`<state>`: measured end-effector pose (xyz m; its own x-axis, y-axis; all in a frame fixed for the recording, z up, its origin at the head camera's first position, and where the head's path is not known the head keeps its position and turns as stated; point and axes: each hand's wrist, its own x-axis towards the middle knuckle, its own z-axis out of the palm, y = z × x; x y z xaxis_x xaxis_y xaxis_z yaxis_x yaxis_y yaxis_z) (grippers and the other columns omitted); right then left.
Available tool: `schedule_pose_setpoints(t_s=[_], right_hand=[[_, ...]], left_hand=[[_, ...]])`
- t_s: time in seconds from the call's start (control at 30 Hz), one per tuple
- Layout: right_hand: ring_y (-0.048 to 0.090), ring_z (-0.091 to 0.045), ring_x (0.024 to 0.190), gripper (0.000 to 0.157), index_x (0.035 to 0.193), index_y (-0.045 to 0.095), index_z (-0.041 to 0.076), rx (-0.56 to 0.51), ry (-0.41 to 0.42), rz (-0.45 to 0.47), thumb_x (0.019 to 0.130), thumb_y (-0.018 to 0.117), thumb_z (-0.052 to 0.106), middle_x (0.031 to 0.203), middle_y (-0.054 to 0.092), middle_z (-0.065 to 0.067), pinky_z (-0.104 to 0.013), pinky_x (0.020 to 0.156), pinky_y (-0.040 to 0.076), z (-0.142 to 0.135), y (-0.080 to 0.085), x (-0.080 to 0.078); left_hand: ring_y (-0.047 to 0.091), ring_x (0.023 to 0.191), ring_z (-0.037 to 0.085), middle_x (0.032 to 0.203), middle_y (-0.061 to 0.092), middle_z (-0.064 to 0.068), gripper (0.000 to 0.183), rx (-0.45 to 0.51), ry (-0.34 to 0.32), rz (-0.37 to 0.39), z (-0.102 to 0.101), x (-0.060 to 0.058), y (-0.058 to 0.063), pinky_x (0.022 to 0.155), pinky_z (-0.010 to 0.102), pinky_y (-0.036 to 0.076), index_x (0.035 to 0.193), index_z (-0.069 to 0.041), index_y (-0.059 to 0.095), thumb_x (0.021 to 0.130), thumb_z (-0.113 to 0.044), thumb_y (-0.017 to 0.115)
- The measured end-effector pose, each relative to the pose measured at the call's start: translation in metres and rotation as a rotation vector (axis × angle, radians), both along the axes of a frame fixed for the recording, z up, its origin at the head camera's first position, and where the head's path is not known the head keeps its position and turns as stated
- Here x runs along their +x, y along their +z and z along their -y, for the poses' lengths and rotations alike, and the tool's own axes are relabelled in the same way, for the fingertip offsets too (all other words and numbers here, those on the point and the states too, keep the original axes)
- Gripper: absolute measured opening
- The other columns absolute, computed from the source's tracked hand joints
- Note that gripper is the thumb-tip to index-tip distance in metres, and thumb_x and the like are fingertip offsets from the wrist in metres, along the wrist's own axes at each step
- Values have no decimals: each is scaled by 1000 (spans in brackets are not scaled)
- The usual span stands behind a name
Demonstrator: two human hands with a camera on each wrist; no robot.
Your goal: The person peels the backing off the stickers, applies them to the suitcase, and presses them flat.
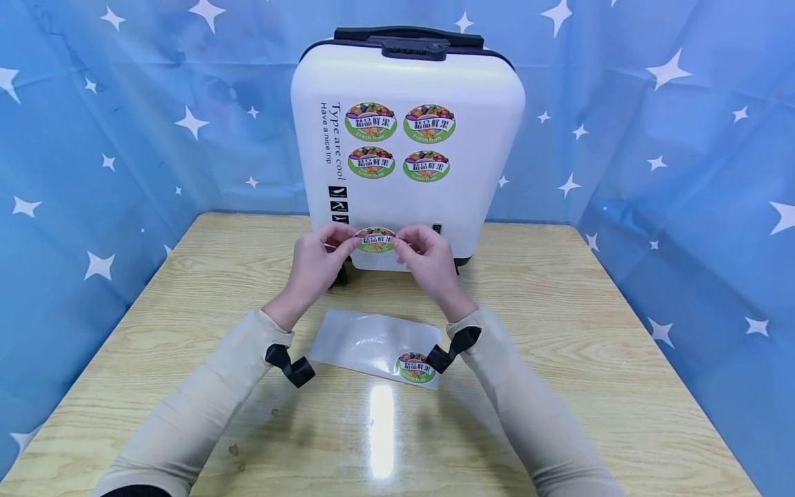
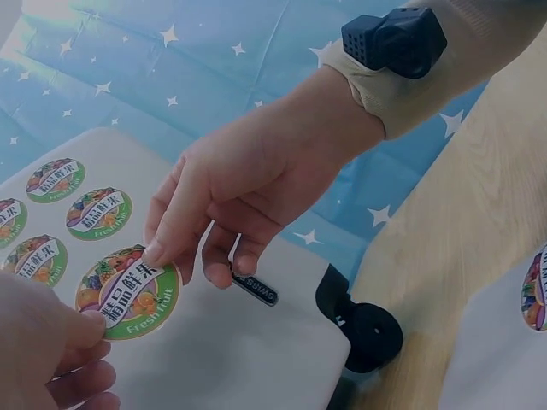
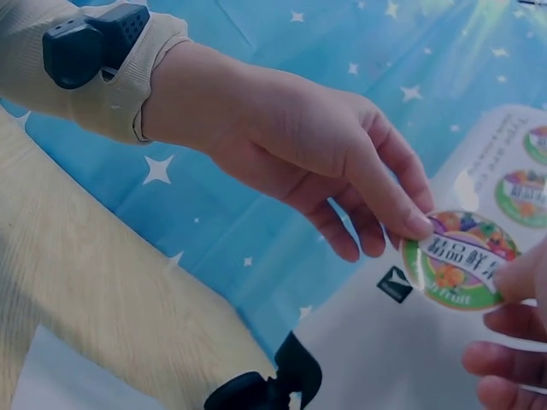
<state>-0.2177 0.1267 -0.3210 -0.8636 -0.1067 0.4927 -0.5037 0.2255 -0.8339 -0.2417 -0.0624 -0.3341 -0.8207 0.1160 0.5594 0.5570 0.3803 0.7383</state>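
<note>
An oval fruit sticker [image 1: 376, 240] with a green rim is stretched between both hands, in front of the lower part of a white suitcase [image 1: 397, 200]. My left hand [image 1: 310, 266] pinches its left edge between thumb and forefinger. The opposite edge is pinched by my right hand [image 1: 433, 262], seen from the side in the left wrist view. Several matching stickers, such as the upper left one [image 1: 370, 122], are on the suitcase in two rows above. In the right wrist view the held sticker [image 3: 461, 256] lies close over the white shell.
On the wooden table [image 1: 534, 386] between the forearms lies a glossy backing sheet [image 1: 366, 338], with one more sticker [image 1: 415, 368] at its near right corner. Black wheels [image 2: 373, 336] support the suitcase. Behind it and to both sides hangs a blue star-patterned curtain [image 1: 621, 124].
</note>
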Motion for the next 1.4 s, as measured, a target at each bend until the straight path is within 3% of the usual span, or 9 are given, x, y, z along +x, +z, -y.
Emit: schedule_pose_setpoints(t_s=[0.27,0.9,1.3,1.4], right_hand=[[57,-36,69,11,94,59,-8,15,-43,-28,90,58,3,83,59,-18,-22,56,44,2,10,-6],[57,-41,70,14,96,58,-9,-14,-79,-27,90,59,3,88,60,-23,-22,58,46,7,23,-15],[57,-39,69,15,98,58,-9,-39,-101,-14,90,59,3,90,61,-24,-25,60,48,12,24,-20],[58,-32,67,14,97,60,-6,-40,-117,-9,90,61,6,88,62,-20,-25,59,48,11,18,-31]], left_hand=[[57,75,17,88,66,8,13,28,6,-18,-3,-8,9,68,28,49,95,-2,67,87,-13,66],[56,73,15,86,66,7,13,53,21,-25,-5,-21,21,66,26,48,93,-2,67,86,-13,68],[54,75,17,87,64,9,17,64,29,8,-4,-33,23,66,24,46,94,-1,67,86,-16,68],[55,75,17,86,64,10,17,62,30,10,-4,-36,24,67,23,46,94,0,66,86,-15,68]])
